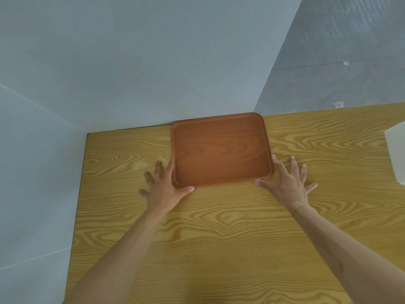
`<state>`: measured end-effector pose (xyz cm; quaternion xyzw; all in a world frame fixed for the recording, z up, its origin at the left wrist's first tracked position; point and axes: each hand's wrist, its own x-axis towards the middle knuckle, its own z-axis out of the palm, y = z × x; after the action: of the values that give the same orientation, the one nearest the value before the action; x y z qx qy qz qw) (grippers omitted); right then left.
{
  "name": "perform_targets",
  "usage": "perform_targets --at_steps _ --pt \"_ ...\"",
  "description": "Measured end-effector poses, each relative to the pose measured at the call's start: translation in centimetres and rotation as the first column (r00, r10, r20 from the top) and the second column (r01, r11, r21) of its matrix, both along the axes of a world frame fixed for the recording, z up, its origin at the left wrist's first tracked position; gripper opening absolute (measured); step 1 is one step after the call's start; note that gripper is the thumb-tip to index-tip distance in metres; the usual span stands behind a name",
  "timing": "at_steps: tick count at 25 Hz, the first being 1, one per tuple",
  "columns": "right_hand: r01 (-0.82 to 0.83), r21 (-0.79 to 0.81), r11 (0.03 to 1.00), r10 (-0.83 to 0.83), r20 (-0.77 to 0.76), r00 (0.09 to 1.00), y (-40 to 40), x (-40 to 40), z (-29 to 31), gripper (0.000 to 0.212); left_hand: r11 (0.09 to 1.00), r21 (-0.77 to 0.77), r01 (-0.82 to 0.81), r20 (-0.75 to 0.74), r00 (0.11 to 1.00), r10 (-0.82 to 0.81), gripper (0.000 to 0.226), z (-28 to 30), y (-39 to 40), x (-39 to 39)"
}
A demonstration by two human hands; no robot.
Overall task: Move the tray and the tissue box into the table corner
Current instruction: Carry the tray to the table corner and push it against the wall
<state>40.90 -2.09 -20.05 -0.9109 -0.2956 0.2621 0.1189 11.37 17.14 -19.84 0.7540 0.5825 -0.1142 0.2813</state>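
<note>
A brown wood-grain tray (221,150) lies flat on the yellow wooden table (219,227), its far edge against the back wall. My left hand (163,187) rests with spread fingers at the tray's near left corner, thumb along its front rim. At the near right corner, my right hand (287,183) does the same, fingers apart and flat on the table. Neither hand grips the tray. A white box (396,154), likely the tissue box, is cut off by the right edge of the view.
The table's far left corner (89,136) meets the grey walls, with bare tabletop between it and the tray. The table's left edge runs down beside the left wall. Grey floor shows beyond the table at the upper right.
</note>
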Motion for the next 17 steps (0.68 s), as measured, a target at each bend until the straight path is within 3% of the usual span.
perform_targets --at_steps 17 --pt "-0.012 -0.039 0.999 0.012 -0.014 1.000 0.5 0.1 0.5 0.087 1.000 -0.006 -0.007 0.003 1.000 0.007 0.117 0.2 0.9 -0.3"
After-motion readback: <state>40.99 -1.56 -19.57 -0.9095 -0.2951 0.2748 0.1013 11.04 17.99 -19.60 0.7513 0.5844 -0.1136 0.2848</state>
